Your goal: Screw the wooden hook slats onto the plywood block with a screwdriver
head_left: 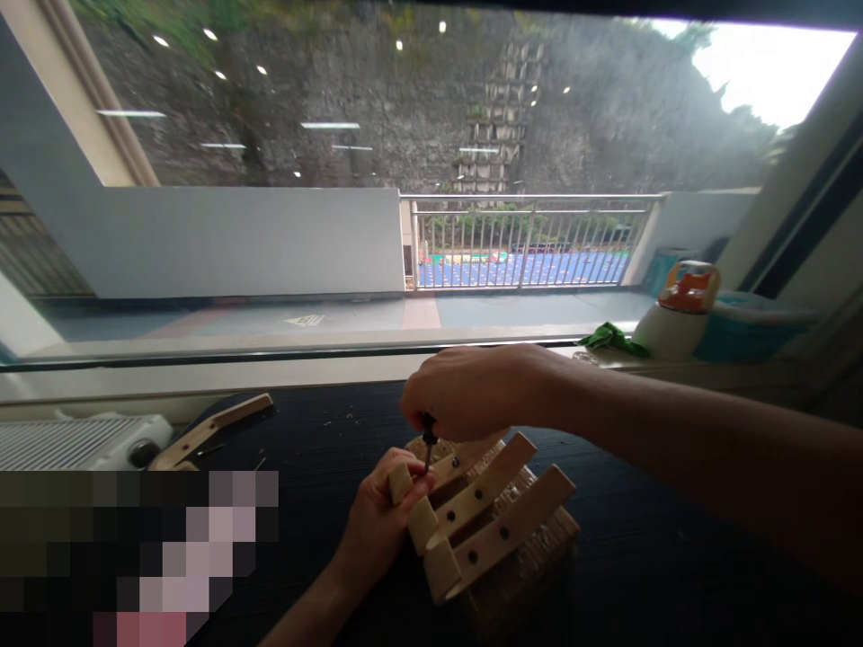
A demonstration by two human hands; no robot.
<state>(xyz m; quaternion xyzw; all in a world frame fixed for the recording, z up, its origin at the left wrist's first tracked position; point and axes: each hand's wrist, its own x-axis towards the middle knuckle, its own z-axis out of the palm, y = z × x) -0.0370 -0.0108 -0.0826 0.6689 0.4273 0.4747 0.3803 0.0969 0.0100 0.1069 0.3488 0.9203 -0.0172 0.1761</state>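
A small wooden assembly (495, 521) of light slats with round holes, fixed over a woven block, lies on the dark table (324, 431). My left hand (381, 521) grips its near-left end, fingers wrapped round a slat. My right hand (472, 391) is closed in a fist above it, holding a screwdriver (427, 447) upright with its dark shaft pointing down at the top slat.
A loose wooden piece (212, 429) lies at the table's back left beside a white ribbed device (74, 442). On the windowsill at the right stand a white container with an orange lid (678, 314), a green cloth (610, 339) and a teal tub (748, 328). A blurred patch covers the lower left.
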